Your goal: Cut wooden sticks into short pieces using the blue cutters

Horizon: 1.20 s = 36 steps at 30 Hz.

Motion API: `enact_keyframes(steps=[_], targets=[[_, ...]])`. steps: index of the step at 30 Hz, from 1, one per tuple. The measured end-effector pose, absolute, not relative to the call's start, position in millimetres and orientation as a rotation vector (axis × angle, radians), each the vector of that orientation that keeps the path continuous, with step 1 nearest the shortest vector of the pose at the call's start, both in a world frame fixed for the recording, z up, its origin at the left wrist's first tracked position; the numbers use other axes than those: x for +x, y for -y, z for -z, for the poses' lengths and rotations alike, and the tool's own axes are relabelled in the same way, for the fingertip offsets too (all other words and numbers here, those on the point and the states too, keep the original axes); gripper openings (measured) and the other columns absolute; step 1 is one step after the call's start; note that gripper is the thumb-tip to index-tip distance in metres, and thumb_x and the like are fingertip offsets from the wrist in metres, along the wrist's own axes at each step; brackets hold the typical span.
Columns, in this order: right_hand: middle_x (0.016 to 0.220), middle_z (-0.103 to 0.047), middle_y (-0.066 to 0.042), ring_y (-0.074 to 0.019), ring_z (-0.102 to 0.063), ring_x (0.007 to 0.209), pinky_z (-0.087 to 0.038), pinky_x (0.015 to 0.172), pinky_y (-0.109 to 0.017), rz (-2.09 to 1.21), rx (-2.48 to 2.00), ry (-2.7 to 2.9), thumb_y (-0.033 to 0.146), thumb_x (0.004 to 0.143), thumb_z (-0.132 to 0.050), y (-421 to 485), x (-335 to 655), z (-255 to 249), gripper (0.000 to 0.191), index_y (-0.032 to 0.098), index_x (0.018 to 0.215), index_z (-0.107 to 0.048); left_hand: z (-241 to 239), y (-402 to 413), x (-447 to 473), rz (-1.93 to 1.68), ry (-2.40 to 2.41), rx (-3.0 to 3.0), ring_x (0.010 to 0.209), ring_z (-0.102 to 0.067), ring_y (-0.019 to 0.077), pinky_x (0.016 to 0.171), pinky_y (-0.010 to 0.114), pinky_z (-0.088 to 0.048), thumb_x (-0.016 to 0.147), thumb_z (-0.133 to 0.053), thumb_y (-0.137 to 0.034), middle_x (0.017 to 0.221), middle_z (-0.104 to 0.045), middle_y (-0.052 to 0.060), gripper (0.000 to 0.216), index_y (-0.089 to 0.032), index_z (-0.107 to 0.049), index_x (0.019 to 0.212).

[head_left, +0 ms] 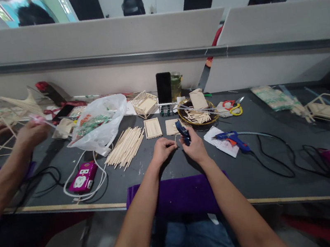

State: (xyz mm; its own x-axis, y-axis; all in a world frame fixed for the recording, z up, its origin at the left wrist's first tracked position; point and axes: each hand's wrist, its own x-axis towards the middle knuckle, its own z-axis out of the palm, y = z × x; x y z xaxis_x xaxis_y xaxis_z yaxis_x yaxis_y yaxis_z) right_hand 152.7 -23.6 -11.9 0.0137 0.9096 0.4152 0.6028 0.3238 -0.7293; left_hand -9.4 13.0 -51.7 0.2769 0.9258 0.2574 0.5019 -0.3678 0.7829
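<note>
My left hand (162,149) pinches a short thin wooden stick (175,140) above the dark table (253,168). Close beside it, my right hand (194,146) is closed round a blue-handled cutter (182,131) whose jaws sit near the stick's end. A pile of long wooden sticks (125,146) lies to the left of my hands. Two small flat panels of glued sticks (152,128) rest just behind them. A blue glue gun (231,138) lies on white paper to the right.
A round basket (196,115) of stick pieces, a small stick-built crate (144,103), an upright phone (164,87), scissors (233,106), a plastic bag (100,121) and a pink power strip (83,177) with cables surround me. A co-worker's hand (30,134) works at the left.
</note>
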Motion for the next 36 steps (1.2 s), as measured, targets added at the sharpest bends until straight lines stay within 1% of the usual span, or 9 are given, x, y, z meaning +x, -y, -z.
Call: enact_keyframes(steps=[5, 7, 11, 15, 18, 20, 23, 30, 36], targets=[[0.093, -0.065, -0.007, -0.0236, -0.062, 0.088, -0.048, 0.079, -0.035, -0.437, -1.38, 1.694, 0.028, 0.077, -0.054, 24, 153, 11, 0.031, 0.02, 0.108, -0.051, 51, -13, -9, -0.975, -1.239, 1.991, 0.075, -0.061, 0.0164, 0.074, 0.028, -0.045, 0.071, -0.072, -0.021, 0.074, -0.071, 0.002, 0.006, -0.022, -0.076, 0.076], [0.093, -0.065, -0.008, -0.0237, -0.061, 0.089, -0.047, 0.079, -0.035, -0.433, -1.381, 1.699, 0.027, 0.077, -0.054, 24, 153, 11, 0.032, 0.02, 0.108, -0.051, 52, -13, -9, -0.979, -1.213, 1.979, 0.078, -0.063, 0.0168, 0.082, 0.031, -0.045, 0.072, -0.071, -0.021, 0.077, -0.073, 0.002, 0.006, -0.023, -0.075, 0.076], [0.094, -0.065, -0.008, -0.0241, -0.061, 0.089, -0.048, 0.079, -0.036, -0.421, -1.384, 1.715, 0.026, 0.076, -0.053, 25, 153, 10, 0.032, 0.019, 0.107, -0.051, 53, -13, -8, -0.964, -1.205, 1.911, 0.084, -0.067, 0.0171, 0.104, 0.042, -0.034, 0.072, -0.071, -0.02, 0.083, -0.075, 0.0, 0.006, -0.024, -0.074, 0.075], [0.095, -0.065, -0.009, -0.024, -0.061, 0.089, -0.048, 0.079, -0.036, -0.408, -1.371, 1.72, 0.025, 0.077, -0.052, 26, 154, 9, 0.033, 0.019, 0.109, -0.051, 51, -11, -7, -0.971, -1.206, 1.846, 0.076, -0.068, 0.0154, 0.108, 0.044, -0.03, 0.07, -0.07, -0.018, 0.078, -0.075, -0.001, 0.007, -0.023, -0.074, 0.073], [0.099, -0.065, -0.01, -0.0247, -0.061, 0.091, -0.048, 0.08, -0.038, -0.373, -1.371, 1.717, 0.024, 0.076, -0.051, 25, 157, 9, 0.034, 0.019, 0.109, -0.051, 48, -10, -6, -1.034, -1.241, 1.726, 0.071, -0.067, 0.0152, 0.101, 0.041, -0.04, 0.07, -0.068, -0.02, 0.073, -0.074, -0.001, 0.006, -0.02, -0.074, 0.071], [0.101, -0.064, -0.011, -0.0254, -0.06, 0.094, -0.048, 0.082, -0.039, -0.348, -1.378, 1.731, 0.023, 0.075, -0.05, 24, 161, 10, 0.035, 0.019, 0.11, -0.051, 46, -10, -7, -1.093, -1.265, 1.572, 0.069, -0.067, 0.0164, 0.085, 0.035, -0.05, 0.07, -0.067, -0.022, 0.073, -0.074, 0.001, 0.01, -0.017, -0.074, 0.074], [0.105, -0.063, -0.012, -0.0265, -0.059, 0.097, -0.047, 0.085, -0.041, -0.341, -1.374, 1.813, 0.019, 0.071, -0.05, 21, 169, 13, 0.043, 0.018, 0.113, -0.05, 42, -10, -11, -1.201, -1.261, 1.395, 0.065, -0.066, 0.0169, 0.067, 0.028, -0.052, 0.07, -0.065, -0.025, 0.07, -0.073, 0.004, 0.017, -0.013, -0.074, 0.078], [0.103, -0.062, -0.014, -0.0285, -0.057, 0.097, -0.045, 0.085, -0.042, -0.246, -1.354, 2.089, 0.017, 0.07, -0.051, 20, 172, 17, 0.041, 0.017, 0.11, -0.053, 26, -2, -18, -1.404, -1.29, 1.594, 0.078, -0.068, 0.0184, 0.075, 0.029, -0.052, 0.074, -0.065, -0.026, 0.082, -0.074, 0.005, 0.013, -0.019, -0.075, 0.078], [0.1, -0.061, -0.015, -0.0303, -0.055, 0.092, -0.043, 0.08, -0.041, -0.079, -1.432, 2.173, 0.019, 0.071, -0.052, 24, 170, 15, 0.04, 0.016, 0.111, -0.052, 17, 3, -19, -1.434, -1.243, 1.725, 0.077, -0.067, 0.0169, 0.074, 0.027, -0.051, 0.078, -0.062, -0.023, 0.08, -0.074, 0.005, 0.013, -0.019, -0.075, 0.079]])
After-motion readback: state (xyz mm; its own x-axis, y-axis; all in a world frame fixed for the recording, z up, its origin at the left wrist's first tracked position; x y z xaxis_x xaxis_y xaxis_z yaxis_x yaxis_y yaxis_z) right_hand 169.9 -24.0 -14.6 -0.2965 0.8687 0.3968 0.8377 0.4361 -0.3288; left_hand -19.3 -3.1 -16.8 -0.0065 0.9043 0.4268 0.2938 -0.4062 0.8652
